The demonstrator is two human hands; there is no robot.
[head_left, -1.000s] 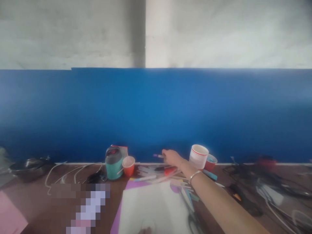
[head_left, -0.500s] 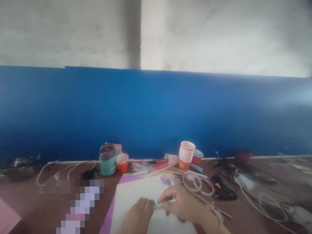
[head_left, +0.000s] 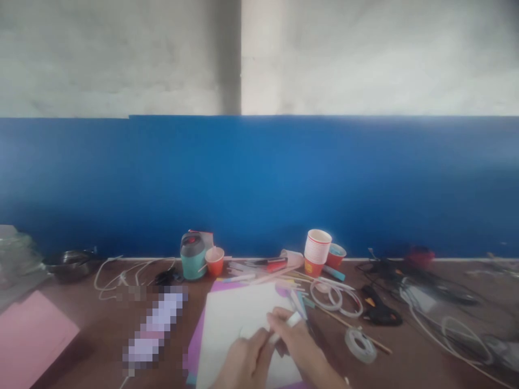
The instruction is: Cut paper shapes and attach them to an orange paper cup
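1. The brown table (head_left: 97,335) is crowded along its back and right side, so reach that way is hampered.
2. White paper (head_left: 225,308) is laid over a purple sheet (head_left: 198,337); it could be shifted if leaned on.
3. A white pen (head_left: 293,319) is pinched above the paper by the right hand (head_left: 302,346); by its lower end, the fingers of the left hand (head_left: 243,359) are curled, but whether it is gripped cannot be told.
4. Stacked cups (head_left: 317,253) are set behind, a glue gun (head_left: 383,312) and tape roll (head_left: 367,354) rightward.
5. The pen could be dropped, and the paper marked, if the pinch loosens.
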